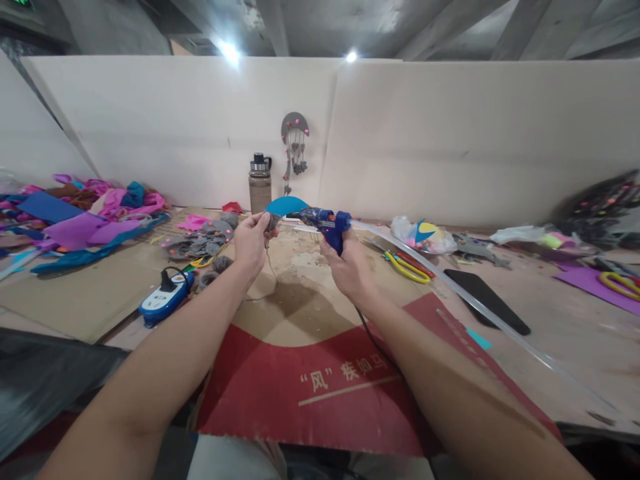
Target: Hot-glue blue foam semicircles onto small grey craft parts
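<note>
My left hand [251,239] is closed in a pinch on a small grey felt piece [273,223], from which a thin string [271,261] hangs toward the board. My right hand [353,267] grips a blue hot glue gun [325,221], its nozzle pointing left at the felt piece. Whether the nozzle touches the felt I cannot tell. A long clear glue stick [450,283] runs out of the gun's back to the lower right. Just behind the nozzle shows a blue rounded piece [287,205]. Grey felt pieces with pink dots [197,241] lie left of my left hand.
Under my hands lies a red and tan cardboard sheet [310,373]. A power strip [167,297] sits left, yellow-handled scissors [407,268] and a black flat object [485,300] right. A bottle [260,183] stands by the wall, near a hanging grey moon ornament [295,125]. Felt scraps [85,220] heap far left.
</note>
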{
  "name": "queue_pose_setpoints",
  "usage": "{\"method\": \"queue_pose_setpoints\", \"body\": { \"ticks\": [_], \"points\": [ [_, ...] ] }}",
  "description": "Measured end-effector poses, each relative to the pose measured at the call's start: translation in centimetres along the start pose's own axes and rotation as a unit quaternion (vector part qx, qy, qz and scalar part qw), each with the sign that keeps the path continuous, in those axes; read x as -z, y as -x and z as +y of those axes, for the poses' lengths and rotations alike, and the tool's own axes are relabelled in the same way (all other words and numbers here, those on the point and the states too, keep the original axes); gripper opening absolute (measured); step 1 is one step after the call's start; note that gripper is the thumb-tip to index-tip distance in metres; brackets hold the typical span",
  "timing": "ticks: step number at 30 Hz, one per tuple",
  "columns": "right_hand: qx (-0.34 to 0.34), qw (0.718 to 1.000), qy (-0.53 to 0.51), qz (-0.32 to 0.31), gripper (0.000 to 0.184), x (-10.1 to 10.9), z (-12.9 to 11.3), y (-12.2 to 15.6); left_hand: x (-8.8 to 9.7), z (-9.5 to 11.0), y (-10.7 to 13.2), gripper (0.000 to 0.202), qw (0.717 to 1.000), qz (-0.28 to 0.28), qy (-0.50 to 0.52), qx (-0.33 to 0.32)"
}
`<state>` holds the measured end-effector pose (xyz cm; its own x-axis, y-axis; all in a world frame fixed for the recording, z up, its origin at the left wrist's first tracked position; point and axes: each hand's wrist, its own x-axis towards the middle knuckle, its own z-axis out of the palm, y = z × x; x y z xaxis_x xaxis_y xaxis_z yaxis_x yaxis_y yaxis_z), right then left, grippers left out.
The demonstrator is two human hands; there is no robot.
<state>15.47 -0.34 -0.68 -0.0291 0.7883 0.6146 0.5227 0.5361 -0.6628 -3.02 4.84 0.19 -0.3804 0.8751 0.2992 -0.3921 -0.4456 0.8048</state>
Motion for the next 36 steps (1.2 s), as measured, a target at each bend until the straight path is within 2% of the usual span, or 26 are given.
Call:
{"method": "queue_pose_setpoints", "body": {
  "ticks": [10, 24, 30, 36],
  "points": [
    [0.017, 0.999, -0.046, -0.006, 0.029, -0.1, -0.6, 0.2, 0.1, -0.5, 0.1, 0.021, 0.999, -0.036, -0.025, -0.012],
    [0.013, 0.999, 0.028, -0.030, 0.036, -0.3, -0.4, 0.2, -0.3, -0.7, 0.6, 0.022, 0.995, -0.084, -0.049, -0.015],
    [0.023, 0.999, 0.032, -0.022, 0.034, -0.3, -0.4, 0.2, -0.4, -1.0, 1.0, 0.026, 0.993, -0.104, -0.062, -0.014],
    [0.040, 0.999, 0.020, -0.021, 0.036, -0.4, -0.5, 0.2, -0.7, -1.1, 1.1, 0.025, 0.992, -0.099, -0.073, -0.011]
  ]
}}
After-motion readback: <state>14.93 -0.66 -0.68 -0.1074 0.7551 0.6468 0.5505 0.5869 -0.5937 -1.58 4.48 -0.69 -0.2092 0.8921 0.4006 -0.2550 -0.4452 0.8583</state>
